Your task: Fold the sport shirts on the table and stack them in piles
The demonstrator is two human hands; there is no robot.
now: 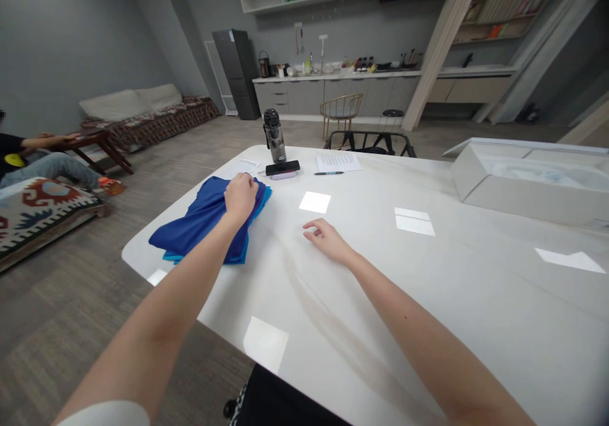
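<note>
A pile of folded blue cloth [195, 220] lies at the left end of the white table, dark blue on top with lighter blue edges showing beneath. My left hand [241, 194] is on the pile's upper right part, its fingers curled closed on the top cloth; the fingertips are partly hidden. To the right of the pile, my right hand [326, 237] is just over the bare tabletop, thumb and fingers apart and loosely bent, holding nothing.
Behind the cloth stand a dark water bottle [275, 137] and a black phone [282, 168] on a light purple case. A pen [328, 173] lies by a printed sheet [339, 161]. An open white box [533, 182] occupies the table's right side. A person sits far left.
</note>
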